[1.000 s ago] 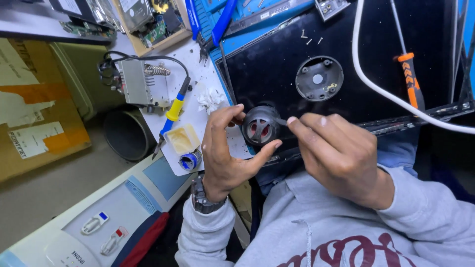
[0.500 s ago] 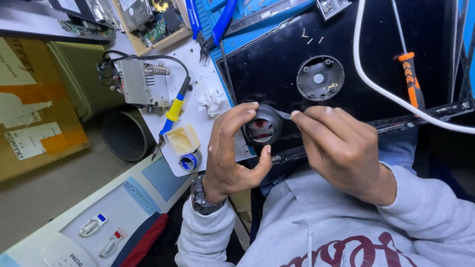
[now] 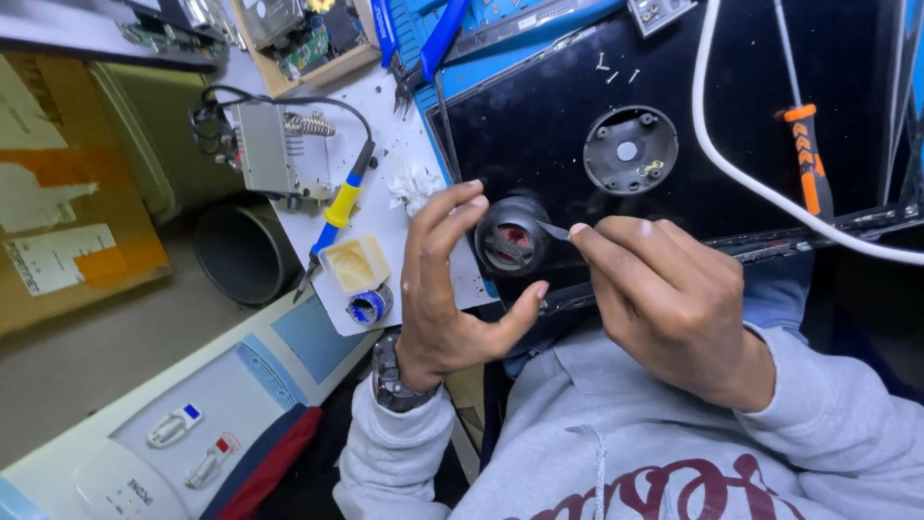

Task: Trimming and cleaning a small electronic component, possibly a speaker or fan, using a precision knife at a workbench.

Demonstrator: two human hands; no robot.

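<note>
- Left hand (image 3: 445, 289): fingers curled around a small round black part (image 3: 512, 236), held by its rim between the fingertips above and the thumb below, raised clear of the bench in front of the chest. A watch (image 3: 387, 371) sits on that wrist.
- Right hand (image 3: 664, 299): fingers pinched together on a thin metal tool (image 3: 553, 230), possibly tweezers or a pick; the view is too small to settle which. Its tip points into the open face of the round part, just left of the hand's fingertips.
- Round part: cup-shaped, dull black, likely moulded plastic, with something reddish and a bar inside. Judged light and stiff, fairly easy to crack if squeezed hard. The outer rim is the safe place to hold; the inside looks delicate.
- Beyond both hands: a flat, glossy black panel (image 3: 539, 125) carrying a grey round cap (image 3: 630, 149) with small posts, and a few loose screws (image 3: 616, 69) farther off.
- Right of the right hand: a white cable (image 3: 741, 173) curves over the panel; an orange-handled screwdriver (image 3: 807, 159) lies past it.
- Left of the left hand: a soldering iron (image 3: 337, 212) with a yellow grip, a square tin of amber paste (image 3: 354, 264), a small blue spool (image 3: 368, 306) and a wad of white tissue (image 3: 414, 185).
</note>
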